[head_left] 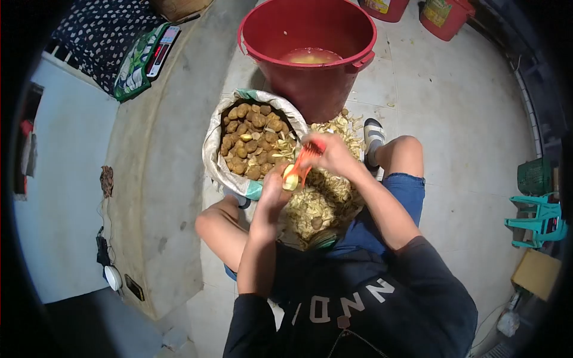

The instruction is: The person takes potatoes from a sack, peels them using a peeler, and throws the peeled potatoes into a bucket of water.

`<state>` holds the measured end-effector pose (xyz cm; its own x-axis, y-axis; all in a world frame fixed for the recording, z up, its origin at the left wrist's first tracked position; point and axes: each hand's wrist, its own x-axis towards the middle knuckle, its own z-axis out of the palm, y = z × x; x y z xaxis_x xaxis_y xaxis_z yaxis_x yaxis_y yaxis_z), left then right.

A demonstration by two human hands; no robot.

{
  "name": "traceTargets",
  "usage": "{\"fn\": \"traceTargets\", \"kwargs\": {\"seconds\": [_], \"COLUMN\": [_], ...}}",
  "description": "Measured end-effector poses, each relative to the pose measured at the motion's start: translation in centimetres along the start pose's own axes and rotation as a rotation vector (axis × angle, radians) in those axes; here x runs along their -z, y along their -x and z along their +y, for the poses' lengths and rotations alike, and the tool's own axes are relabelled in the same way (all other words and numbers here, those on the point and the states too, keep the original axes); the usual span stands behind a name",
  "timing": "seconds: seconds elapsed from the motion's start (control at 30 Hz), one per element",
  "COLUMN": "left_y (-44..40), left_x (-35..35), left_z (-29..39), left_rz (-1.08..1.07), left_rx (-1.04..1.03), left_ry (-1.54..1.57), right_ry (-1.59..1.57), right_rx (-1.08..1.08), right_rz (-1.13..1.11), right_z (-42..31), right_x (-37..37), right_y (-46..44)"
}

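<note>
My left hand is closed around a partly peeled potato, its pale yellow flesh facing up. An orange-red peeler is gripped in my right hand, with its head at the potato. Both hands are over a heap of peelings between my legs, on which one brown potato lies. Just beyond my left hand stands an open white sack of unpeeled potatoes, with some peel strips on top.
A large red tub holding some liquid stands behind the sack. More peelings lie on the tiled floor beside it. At left runs a concrete ledge with a digital scale. Teal plastic stools stand at far right.
</note>
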<state>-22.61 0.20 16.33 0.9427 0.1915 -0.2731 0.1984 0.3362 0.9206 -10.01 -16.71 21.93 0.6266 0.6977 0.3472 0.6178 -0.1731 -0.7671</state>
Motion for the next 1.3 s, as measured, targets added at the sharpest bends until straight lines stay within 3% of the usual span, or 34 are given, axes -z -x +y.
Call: {"fn": "traceTargets", "kwargs": {"seconds": [0.07, 0.13, 0.2, 0.23, 0.27, 0.33, 0.37, 0.47, 0.53, 0.6, 0.63, 0.67, 0.73, 0.77, 0.8, 0.87, 0.9, 0.97, 1.07, 1.1, 1.2, 1.23, 1.27, 1.3], "left_y": [0.1, 0.0, 0.1, -0.2, -0.2, 0.8, 0.3, 0.6, 0.3, -0.1, -0.2, -0.4, 0.4, 1.0, 1.0, 0.4, 0.2, 0.0, 0.7, 1.2, 0.0, 0.2, 0.3, -0.2], "left_x": [1.1, 0.6, 0.1, 0.2, 0.2, -0.6, -0.1, -0.7, -0.8, -0.5, -0.5, -0.5, -1.2, -1.7, -1.2, -0.2, -0.5, -0.4, -0.4, -0.8, 0.4, -0.4, -0.8, -0.8], "left_z": [-0.9, 0.1, 0.9, 0.8, 0.5, 0.7, -0.3, 1.1, 1.4, 0.1, 0.0, -0.3, 0.6, 1.8, 1.5, 0.8, 0.9, 0.5, -0.1, 1.0, 0.7, 1.1, 1.3, 0.9], "left_rz": [-0.021, -0.015, 0.054, 0.027, 0.025, -0.033, -0.053, 0.038, 0.027, 0.09, 0.044, 0.043, -0.005, 0.024, 0.022, 0.021, 0.126, 0.092, 0.045, 0.046, -0.114, 0.033, 0.183, 0.224], "left_rx": [0.293, 0.296, 0.422, 0.351, 0.347, -0.022, 0.065, 0.23, 0.224, 0.161, 0.218, 0.22, 0.151, 0.122, 0.117, 0.148, 0.201, 0.165, 0.146, 0.193, 0.153, 0.206, 0.26, 0.26], "left_ry": [0.382, 0.449, 0.774, 0.65, 0.653, 0.047, 0.257, 0.349, 0.345, 0.446, 0.532, 0.536, 0.361, 0.3, 0.294, 0.415, 0.535, 0.451, 0.383, 0.324, 0.254, 0.395, 0.536, 0.551], "right_ry": [-0.108, -0.249, -0.316, -0.239, -0.118, -0.079, -0.068, -0.313, -0.438, -0.339, -0.128, -0.055, -0.025, -0.168, -0.412, -0.437, -0.363, -0.139, -0.097, -0.487, -0.431, -0.58, -0.255, -0.135], "right_rx": [-0.295, -0.317, -0.267, -0.237, -0.073, -0.124, -0.134, -0.341, -0.359, -0.221, -0.063, -0.078, -0.084, -0.292, -0.339, -0.373, -0.278, -0.172, -0.107, -0.364, -0.389, -0.338, -0.12, -0.061], "right_rz": [0.145, 0.232, 0.061, -0.056, -0.032, -0.055, -0.032, 0.13, 0.144, 0.062, -0.017, -0.079, 0.064, 0.06, 0.11, 0.083, 0.056, -0.08, 0.087, 0.039, 0.057, 0.06, 0.039, 0.006], "right_z": [2.7, 3.3, 2.0, 0.2, -0.1, -0.7, -0.5, 3.9, 3.8, 2.1, -0.1, -0.2, 1.6, 2.7, 3.3, 3.5, 1.5, -1.8, 1.8, 3.7, 3.3, 1.6, 0.1, -1.5], "right_x": [1.0, 1.2, 0.5, 0.4, -0.5, -1.0, -0.6, 0.2, 1.4, -0.2, -0.1, -0.4, -0.1, 0.4, 0.8, 1.2, 0.9, 0.0, 0.0, 0.4, 1.1, 0.1, -0.5, -0.1], "right_y": [-1.0, -1.5, 0.0, 0.6, 1.2, 1.3, 1.0, -1.0, -0.9, 0.5, 0.8, 1.0, 0.0, -0.6, -1.5, -0.7, -0.2, 0.8, -0.4, -1.0, -0.9, -0.3, 0.4, 0.6]}}
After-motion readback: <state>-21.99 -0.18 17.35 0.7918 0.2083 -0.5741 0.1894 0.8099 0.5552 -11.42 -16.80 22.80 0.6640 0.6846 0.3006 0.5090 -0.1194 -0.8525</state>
